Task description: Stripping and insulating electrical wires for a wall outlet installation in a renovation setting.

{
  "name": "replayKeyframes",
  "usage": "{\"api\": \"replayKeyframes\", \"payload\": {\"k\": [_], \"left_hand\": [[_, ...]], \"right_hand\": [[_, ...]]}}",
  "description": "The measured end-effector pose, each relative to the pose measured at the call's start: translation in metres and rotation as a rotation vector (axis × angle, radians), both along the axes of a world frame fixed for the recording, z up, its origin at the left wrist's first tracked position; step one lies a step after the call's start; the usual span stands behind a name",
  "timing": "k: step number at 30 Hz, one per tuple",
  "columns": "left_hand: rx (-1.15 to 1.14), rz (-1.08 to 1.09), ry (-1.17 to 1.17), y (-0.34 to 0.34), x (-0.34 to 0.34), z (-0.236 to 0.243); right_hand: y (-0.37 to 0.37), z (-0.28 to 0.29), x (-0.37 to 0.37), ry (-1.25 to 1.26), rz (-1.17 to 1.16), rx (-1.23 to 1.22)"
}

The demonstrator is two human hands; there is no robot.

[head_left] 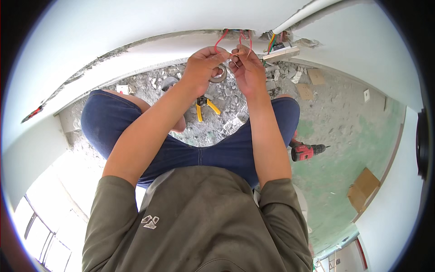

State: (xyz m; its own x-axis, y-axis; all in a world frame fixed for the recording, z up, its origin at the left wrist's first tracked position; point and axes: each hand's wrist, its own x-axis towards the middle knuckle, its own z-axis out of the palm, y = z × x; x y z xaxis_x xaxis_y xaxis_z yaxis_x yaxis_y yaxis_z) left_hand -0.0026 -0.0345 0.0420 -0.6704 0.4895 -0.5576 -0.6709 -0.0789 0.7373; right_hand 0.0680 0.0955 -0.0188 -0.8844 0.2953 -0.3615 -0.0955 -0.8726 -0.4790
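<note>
Close to the wall, my left hand [201, 68] is closed, thumb and forefinger pinching a red wire [220, 38] that comes out of the wall opening. A roll of tape [219, 80] hangs at the fingers of that same hand. Just beside it, my right hand [250, 75] has its fingertips pinched together at the wire ends, where a thin, copper-coloured strand shows. More red wire [250, 41] loops down behind the right fingers. How the ends meet between the fingertips is too small to tell.
Wire strippers with yellow handles [199, 113] lie on the rubble between my legs. Yellow and green wires [272, 43] leave the wall near a white pipe [303, 16]. A red drill [304, 152] rests beside my right knee; cardboard [364, 188] lies farther right.
</note>
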Motion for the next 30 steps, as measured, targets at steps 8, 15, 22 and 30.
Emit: {"api": "replayKeyframes", "payload": {"k": [8, 15, 22, 30], "left_hand": [[0.004, -0.004, -0.006, 0.007, 0.003, 0.009], [-0.243, 0.038, -0.146, 0.017, 0.016, 0.033], [-0.261, -0.265, -0.055, 0.004, 0.008, 0.074], [-0.291, -0.191, 0.000, 0.009, 0.010, 0.064]], "right_hand": [[-0.005, 0.022, 0.018, -0.081, -0.002, 0.138], [0.000, 0.029, 0.014, -0.174, -0.053, 0.407], [-0.018, 0.039, -0.006, -0.186, -0.236, 0.320], [-0.019, 0.042, -0.012, -0.243, -0.323, 0.458]]}}
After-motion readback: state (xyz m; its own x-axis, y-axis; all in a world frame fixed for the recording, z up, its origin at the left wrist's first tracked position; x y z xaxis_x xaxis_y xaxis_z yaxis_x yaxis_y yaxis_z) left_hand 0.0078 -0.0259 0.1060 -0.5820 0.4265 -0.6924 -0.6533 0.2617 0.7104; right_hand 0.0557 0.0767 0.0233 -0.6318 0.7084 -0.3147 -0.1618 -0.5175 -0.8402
